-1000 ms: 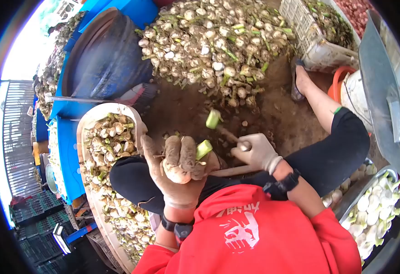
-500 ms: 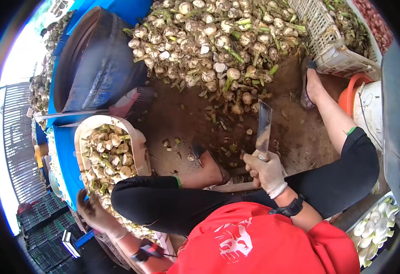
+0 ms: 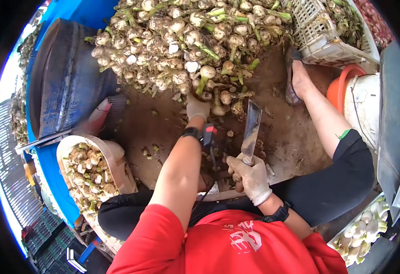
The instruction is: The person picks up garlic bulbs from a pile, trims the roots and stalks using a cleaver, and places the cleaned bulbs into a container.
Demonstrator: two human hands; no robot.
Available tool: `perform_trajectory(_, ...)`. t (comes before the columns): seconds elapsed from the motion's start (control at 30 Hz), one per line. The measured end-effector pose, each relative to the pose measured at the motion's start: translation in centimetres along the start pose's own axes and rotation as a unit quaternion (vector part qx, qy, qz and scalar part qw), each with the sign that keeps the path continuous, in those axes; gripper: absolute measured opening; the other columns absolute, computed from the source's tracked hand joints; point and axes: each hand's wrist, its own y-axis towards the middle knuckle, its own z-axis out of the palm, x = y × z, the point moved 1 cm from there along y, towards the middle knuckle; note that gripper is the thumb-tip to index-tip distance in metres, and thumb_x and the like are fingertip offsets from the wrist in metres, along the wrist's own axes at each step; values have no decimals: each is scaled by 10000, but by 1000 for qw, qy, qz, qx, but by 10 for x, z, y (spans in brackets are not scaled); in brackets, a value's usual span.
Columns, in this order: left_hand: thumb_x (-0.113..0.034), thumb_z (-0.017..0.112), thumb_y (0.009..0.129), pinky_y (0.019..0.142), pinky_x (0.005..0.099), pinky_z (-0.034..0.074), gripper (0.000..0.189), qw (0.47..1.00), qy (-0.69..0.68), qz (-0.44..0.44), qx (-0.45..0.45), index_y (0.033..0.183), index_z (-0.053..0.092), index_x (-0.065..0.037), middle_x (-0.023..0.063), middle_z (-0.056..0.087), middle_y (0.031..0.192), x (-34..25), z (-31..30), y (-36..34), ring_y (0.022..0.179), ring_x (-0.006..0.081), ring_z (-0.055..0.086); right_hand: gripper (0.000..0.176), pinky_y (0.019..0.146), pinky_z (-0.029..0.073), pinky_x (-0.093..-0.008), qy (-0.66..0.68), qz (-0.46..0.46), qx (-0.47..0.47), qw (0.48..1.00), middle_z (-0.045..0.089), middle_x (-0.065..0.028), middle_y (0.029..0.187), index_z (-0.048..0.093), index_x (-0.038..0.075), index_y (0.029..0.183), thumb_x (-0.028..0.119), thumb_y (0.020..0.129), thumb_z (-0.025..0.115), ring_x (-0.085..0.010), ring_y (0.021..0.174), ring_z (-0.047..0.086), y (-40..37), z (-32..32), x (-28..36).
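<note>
My gloved right hand [image 3: 251, 177] is wrapped round the handle of a knife [image 3: 252, 132], its broad, dirty blade pointing up and away from me. Stretched forward, my gloved left hand [image 3: 197, 108] reaches the near edge of a large heap of garlic bulbs [image 3: 177, 45] with green stems and soil on them. Its fingertips are hidden among the bulbs, so whether they hold one cannot be seen. A cream tub [image 3: 117, 160] of trimmed bulbs [image 3: 90, 171] stands to the left of my legs.
A big blue-black barrel [image 3: 72, 82] lies tilted at left, a red brush [image 3: 100, 114] beside it. At right are a white crate [image 3: 316, 34], an orange bucket [image 3: 339, 93] and a white bucket [image 3: 366, 105]. Peeled bulbs [image 3: 364, 230] fill a container at lower right.
My left hand has moved from the tub at left, forward and right, to the heap's edge. My right hand still holds the knife, slightly lower and further left. The view has shifted.
</note>
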Motion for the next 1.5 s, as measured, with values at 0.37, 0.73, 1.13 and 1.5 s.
perform_trajectory(0.37, 66, 669, 799, 870, 271, 489, 675, 891, -354, 212, 191, 1369, 322, -38, 59, 546, 1157, 1, -199, -212, 1051, 128, 549, 216, 515, 433, -349, -411, -425, 38, 805, 577, -109, 628, 551, 33, 680, 110, 718, 749, -286, 538, 562, -33, 3, 17)
perform_trajectory(0.73, -175, 845, 727, 893, 296, 490, 652, 924, -251, 287, -6, 1259, 500, -24, 84, 620, 1107, 4, -237, -301, 1006, 150, 597, 153, 545, 491, -397, -504, -532, 125, 668, 562, -96, 700, 584, 90, 748, 131, 644, 688, -297, 604, 606, -114, 35, 36)
perform_trajectory(1.13, -145, 908, 619, 918, 375, 482, 608, 908, -18, 346, -235, 1133, 603, -30, 122, 609, 1113, 28, -238, -297, 1045, 263, 579, 247, 562, 451, -385, -478, -361, -8, 801, 577, -217, 677, 638, -1, 738, 234, 792, 694, -375, 607, 587, -88, -25, -7)
perform_trajectory(1.5, 48, 684, 797, 919, 332, 535, 546, 650, -743, 84, 138, 1299, 499, -61, 77, 631, 1146, 40, -209, -311, 1015, 209, 644, 136, 543, 449, -345, -269, -578, 193, 746, 585, -132, 713, 600, 5, 763, 37, 694, 712, -271, 604, 582, -101, 32, 16)
